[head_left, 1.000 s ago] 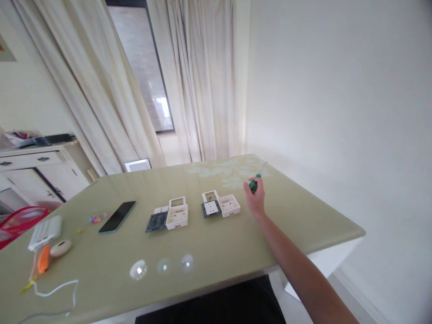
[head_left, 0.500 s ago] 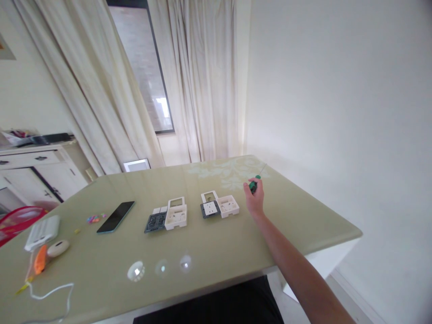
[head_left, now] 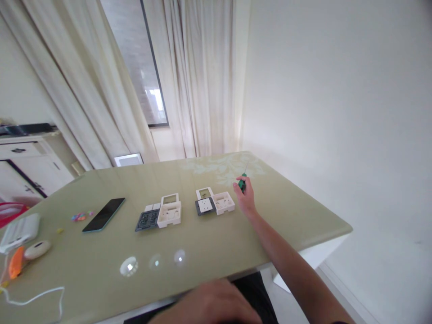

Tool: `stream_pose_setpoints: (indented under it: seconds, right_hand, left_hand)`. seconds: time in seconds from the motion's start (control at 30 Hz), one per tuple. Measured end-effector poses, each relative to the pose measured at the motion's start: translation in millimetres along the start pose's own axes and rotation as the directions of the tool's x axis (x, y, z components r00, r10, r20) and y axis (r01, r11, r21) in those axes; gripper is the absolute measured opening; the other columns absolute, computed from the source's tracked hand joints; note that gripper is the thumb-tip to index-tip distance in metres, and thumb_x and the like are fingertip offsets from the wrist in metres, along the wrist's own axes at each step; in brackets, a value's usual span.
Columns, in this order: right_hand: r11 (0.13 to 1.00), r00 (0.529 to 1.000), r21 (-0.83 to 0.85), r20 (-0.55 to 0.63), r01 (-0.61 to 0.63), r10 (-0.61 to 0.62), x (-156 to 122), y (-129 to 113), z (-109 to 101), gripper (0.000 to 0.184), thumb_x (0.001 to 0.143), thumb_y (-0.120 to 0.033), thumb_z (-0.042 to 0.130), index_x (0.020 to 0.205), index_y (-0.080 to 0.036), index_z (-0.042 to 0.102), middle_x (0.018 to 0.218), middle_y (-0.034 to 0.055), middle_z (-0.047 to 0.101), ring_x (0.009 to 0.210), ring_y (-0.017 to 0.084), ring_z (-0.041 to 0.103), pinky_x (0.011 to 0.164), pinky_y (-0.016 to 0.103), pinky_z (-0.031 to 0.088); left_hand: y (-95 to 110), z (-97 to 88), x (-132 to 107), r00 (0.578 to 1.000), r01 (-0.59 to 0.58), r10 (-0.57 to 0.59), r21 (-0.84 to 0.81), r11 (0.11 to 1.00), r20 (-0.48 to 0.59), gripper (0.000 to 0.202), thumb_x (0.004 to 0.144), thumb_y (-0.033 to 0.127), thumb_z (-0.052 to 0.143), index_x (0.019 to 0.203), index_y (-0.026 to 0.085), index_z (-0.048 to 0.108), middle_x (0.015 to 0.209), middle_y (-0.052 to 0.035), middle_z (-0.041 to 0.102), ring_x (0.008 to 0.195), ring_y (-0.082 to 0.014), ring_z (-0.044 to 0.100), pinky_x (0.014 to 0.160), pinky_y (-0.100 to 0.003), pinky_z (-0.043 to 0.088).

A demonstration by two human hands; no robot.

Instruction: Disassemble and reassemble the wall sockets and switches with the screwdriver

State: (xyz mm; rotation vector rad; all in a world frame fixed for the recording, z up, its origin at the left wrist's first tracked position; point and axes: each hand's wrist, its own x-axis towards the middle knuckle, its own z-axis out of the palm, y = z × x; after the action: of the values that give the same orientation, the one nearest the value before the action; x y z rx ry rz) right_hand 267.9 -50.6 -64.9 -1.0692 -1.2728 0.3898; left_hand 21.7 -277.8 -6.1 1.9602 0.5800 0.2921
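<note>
My right hand [head_left: 245, 199] reaches out over the green table [head_left: 209, 243] and is closed round a small green-handled screwdriver [head_left: 242, 181], whose thin shaft points up and away. Just left of that hand lie a white socket box [head_left: 223, 202], a dark socket module with a white face [head_left: 204, 206] and a white frame [head_left: 203, 193]. Further left are a second white box [head_left: 169, 214] and a dark module [head_left: 146, 220]. My left hand [head_left: 211, 306] shows at the bottom edge, blurred, with its fingers hidden.
A black phone [head_left: 103, 214] lies left of the socket parts, with small coloured bits [head_left: 80, 217] beside it. At the far left are a white case [head_left: 18, 227], a white puck [head_left: 37, 249], an orange item [head_left: 15, 267] and a white cable [head_left: 33, 297]. Curtains [head_left: 199, 76] hang behind the table.
The view has swung a little right and down. My right hand has drawn slightly closer to the socket parts, still holding the screwdriver. My left hand has come into view at the bottom.
</note>
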Motion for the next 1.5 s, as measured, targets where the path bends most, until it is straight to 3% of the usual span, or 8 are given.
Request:
stream_pose_setpoints:
  seconds: [0.07, 0.13, 0.23, 0.33, 0.57, 0.73, 1.07, 1.5]
  right_hand:
    - [1.000, 0.999, -0.010, 0.035, 0.009, -0.008, -1.6, -0.7, -0.1, 0.034, 0.097, -0.054, 0.064, 0.115, -0.024, 0.060, 0.076, -0.0062, 0.050, 0.067, 0.017, 0.052, 0.066, 0.031, 0.045]
    - [0.999, 0.995, -0.025, 0.098, 0.020, -0.018, -3.1, -2.9, -0.8, 0.036, 0.098, -0.052, 0.065, 0.119, -0.024, 0.057, 0.080, -0.0046, 0.057, 0.068, 0.017, 0.056, 0.066, 0.031, 0.048]
    - [0.997, 0.970, -0.057, 0.238, 0.054, -0.039, -5.7, -7.1, -2.2, 0.038, 0.098, -0.050, 0.069, 0.121, -0.025, 0.054, 0.091, 0.0006, 0.071, 0.072, 0.018, 0.064, 0.069, 0.032, 0.052]
    - [0.987, 0.919, -0.110, 0.390, 0.116, -0.064, -10.3, -9.7, -2.5, 0.039, 0.092, -0.045, 0.079, 0.117, -0.026, 0.056, 0.107, 0.0059, 0.078, 0.086, 0.022, 0.071, 0.080, 0.036, 0.056]
    - [0.942, 0.754, -0.220, 0.655, 0.255, -0.052, -25.2, -9.0, 6.6, 0.059, 0.072, -0.029, 0.096, 0.120, -0.027, 0.062, 0.131, 0.0101, 0.079, 0.117, 0.035, 0.071, 0.104, 0.052, 0.052]
    - [0.873, 0.636, -0.272, 0.770, 0.405, -0.055, -27.6, -4.3, 13.1, 0.057, 0.077, -0.024, 0.097, 0.119, -0.028, 0.058, 0.143, 0.0111, 0.076, 0.124, 0.037, 0.071, 0.109, 0.055, 0.051]
    - [0.872, 0.693, -0.255, 0.710, 0.418, -0.125, -30.6, 5.3, 17.4, 0.047, 0.088, -0.034, 0.093, 0.121, -0.029, 0.061, 0.145, 0.0133, 0.076, 0.125, 0.034, 0.075, 0.103, 0.049, 0.060]
    - [0.845, 0.656, -0.155, 0.706, 0.511, -0.268, -27.4, -9.3, 11.6, 0.026, 0.103, -0.033, 0.077, 0.126, -0.032, 0.064, 0.128, 0.0055, 0.084, 0.100, 0.029, 0.077, 0.089, 0.047, 0.060]
  left_hand:
    - [-9.5, -48.3, 14.2, 0.963, 0.082, -0.011, 0.250, 0.965, -0.270, 0.035, 0.110, 0.048, 0.064, 0.141, 0.032, 0.072, 0.141, -0.0049, 0.075, 0.134, -0.0256, 0.067, 0.122, -0.043, 0.050]
    - [-28.6, -102.0, 24.5, 0.862, 0.244, 0.034, 0.474, 0.846, -0.505, 0.039, 0.113, 0.051, 0.051, 0.132, 0.029, 0.076, 0.137, -0.0055, 0.078, 0.129, -0.0248, 0.071, 0.116, -0.039, 0.053]
    - [-69.9, -167.8, 24.8, 0.771, 0.390, 0.029, 0.507, 0.769, -0.636, 0.051, 0.111, 0.054, 0.048, 0.137, 0.018, 0.073, 0.139, -0.0158, 0.077, 0.134, -0.0354, 0.068, 0.121, -0.053, 0.048]
    - [-111.1, -194.8, 6.9, 0.716, 0.499, 0.004, 0.515, 0.697, -0.699, 0.061, 0.105, 0.059, 0.054, 0.140, 0.013, 0.072, 0.143, -0.0216, 0.075, 0.138, -0.0443, 0.065, 0.122, -0.064, 0.043]
    - [-163.9, -189.4, -41.2, 0.728, 0.602, -0.096, 0.567, 0.562, -0.678, 0.069, 0.098, 0.064, 0.067, 0.156, 0.027, 0.066, 0.155, -0.0131, 0.070, 0.146, -0.0391, 0.063, 0.131, -0.065, 0.032]
    - [-188.7, -187.0, -55.7, 0.757, 0.602, -0.117, 0.617, 0.507, -0.643, 0.083, 0.090, 0.070, 0.078, 0.161, 0.032, 0.061, 0.156, -0.0122, 0.070, 0.148, -0.0408, 0.060, 0.133, -0.061, 0.025]
    - [-188.0, -159.8, -52.7, 0.801, 0.545, -0.137, 0.614, 0.571, -0.583, 0.094, 0.080, 0.073, 0.086, 0.163, 0.043, 0.056, 0.162, -0.0062, 0.066, 0.145, -0.0442, 0.060, 0.126, -0.060, 0.032]
    - [-149.8, -130.8, -38.0, 0.861, 0.426, -0.154, 0.522, 0.739, -0.484, 0.096, 0.073, 0.062, 0.092, 0.159, 0.038, 0.060, 0.153, -0.0113, 0.071, 0.136, -0.0433, 0.064, 0.120, -0.056, 0.041]
